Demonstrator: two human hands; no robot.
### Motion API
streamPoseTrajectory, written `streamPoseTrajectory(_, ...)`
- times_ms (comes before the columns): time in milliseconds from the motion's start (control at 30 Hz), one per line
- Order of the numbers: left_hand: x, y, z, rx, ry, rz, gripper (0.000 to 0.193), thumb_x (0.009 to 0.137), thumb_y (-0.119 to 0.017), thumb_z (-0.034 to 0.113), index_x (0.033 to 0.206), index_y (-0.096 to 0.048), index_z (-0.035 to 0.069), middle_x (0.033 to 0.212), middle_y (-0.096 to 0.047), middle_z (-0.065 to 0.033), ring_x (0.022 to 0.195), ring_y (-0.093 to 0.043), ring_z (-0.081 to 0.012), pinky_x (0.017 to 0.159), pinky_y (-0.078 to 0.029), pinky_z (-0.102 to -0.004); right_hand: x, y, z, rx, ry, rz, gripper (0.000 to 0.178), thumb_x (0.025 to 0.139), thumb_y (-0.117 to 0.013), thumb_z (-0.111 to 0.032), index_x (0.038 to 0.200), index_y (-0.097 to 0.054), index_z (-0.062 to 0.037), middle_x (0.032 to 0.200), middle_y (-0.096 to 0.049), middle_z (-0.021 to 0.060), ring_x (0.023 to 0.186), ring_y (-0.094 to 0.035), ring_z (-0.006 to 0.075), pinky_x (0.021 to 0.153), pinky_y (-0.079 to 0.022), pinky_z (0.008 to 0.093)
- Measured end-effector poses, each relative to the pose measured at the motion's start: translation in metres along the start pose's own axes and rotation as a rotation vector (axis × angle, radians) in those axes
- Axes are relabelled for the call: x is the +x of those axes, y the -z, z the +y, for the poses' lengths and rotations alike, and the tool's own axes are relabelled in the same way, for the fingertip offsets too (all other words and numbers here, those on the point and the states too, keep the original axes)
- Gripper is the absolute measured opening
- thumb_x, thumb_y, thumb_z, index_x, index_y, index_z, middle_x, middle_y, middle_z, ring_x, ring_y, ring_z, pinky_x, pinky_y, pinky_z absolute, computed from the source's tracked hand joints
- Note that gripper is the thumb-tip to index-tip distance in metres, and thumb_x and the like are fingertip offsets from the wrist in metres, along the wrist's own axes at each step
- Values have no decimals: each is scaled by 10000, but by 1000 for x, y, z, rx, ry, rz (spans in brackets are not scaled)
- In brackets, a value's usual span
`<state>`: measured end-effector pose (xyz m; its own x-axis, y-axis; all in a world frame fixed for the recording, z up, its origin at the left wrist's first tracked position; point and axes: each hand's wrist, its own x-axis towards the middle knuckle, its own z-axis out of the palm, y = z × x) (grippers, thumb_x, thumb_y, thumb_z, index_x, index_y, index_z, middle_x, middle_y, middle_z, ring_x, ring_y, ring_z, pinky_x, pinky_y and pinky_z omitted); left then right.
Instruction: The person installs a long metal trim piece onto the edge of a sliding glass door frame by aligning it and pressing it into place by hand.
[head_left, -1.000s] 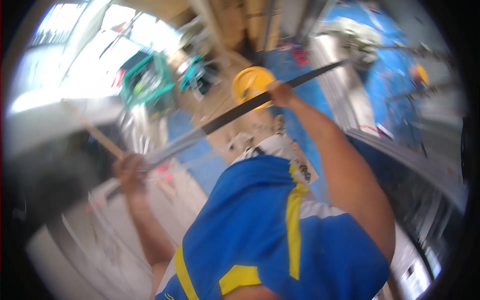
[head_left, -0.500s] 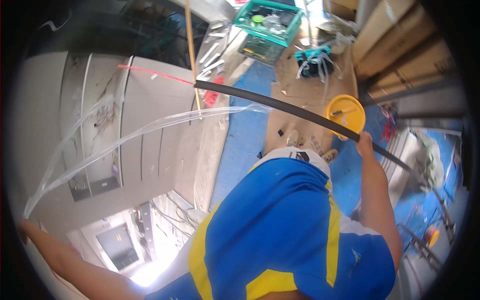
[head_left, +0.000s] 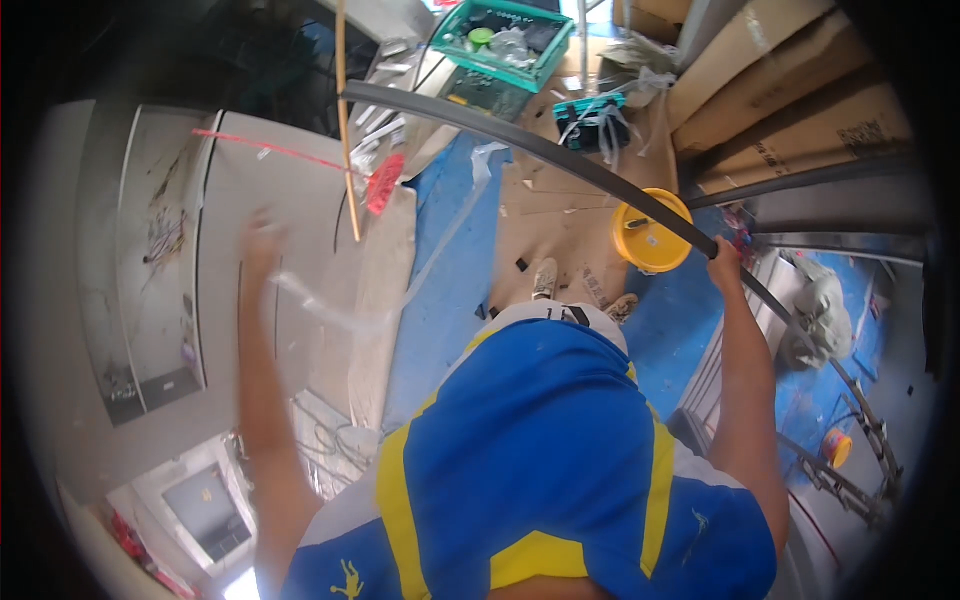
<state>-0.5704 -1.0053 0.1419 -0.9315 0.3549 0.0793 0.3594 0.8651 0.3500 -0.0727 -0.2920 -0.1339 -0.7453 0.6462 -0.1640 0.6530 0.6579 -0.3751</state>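
My right hand is closed around a long dark grey strip. The strip runs from the upper left, past my grip, to the lower right and crosses in front of a yellow bucket. On the left side, my left hand is raised and smeared by motion, so its fingers cannot be made out. Just below that hand hangs a blurred clear plastic film. More film lies across the blue floor covering; whether my left hand holds its end is unclear.
A green crate of odds and ends stands at the far side, near a black and teal tool bag. Large cardboard boxes lean at the right. A thin wooden stick and red tape are at the left.
My left hand has swung inward and up from the far left, and the stretched film has dropped slack. My right hand still grips the dark strip. The whole view has shifted slightly.
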Motion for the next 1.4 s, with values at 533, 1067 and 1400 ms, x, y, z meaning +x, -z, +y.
streamPoseTrajectory(533,-5,-329,223,-114,-231,-204,895,839,-663,681,1295,-430,-53,1242,-521,-247,1228,-462,-429,1043,-379,-504,11,70,25,89,-34,232,265,800,-678,-22,1058,-635,-58,999,-653,219,999,-619,454,837,-489,517)
streamPoseTrajectory(1067,-38,-151,405,-282,-1056,-590,626,709,-860,150,1286,-622,109,1160,-650,-118,1154,-592,-353,1010,-462,-444,-31,-24,13,15,-26,545,182,736,-618,1,905,-608,-66,889,-614,209,931,-577,440,797,-413,516)
streamPoseTrajectory(1400,-63,-260,371,329,-922,-772,134,889,-570,164,995,-609,93,941,-695,-214,892,-661,-464,798,-509,-560,-102,-72,-68,209,-700,736,724,793,-733,-209,1434,-418,-95,1439,-413,247,1341,-379,484,1142,-308,593)
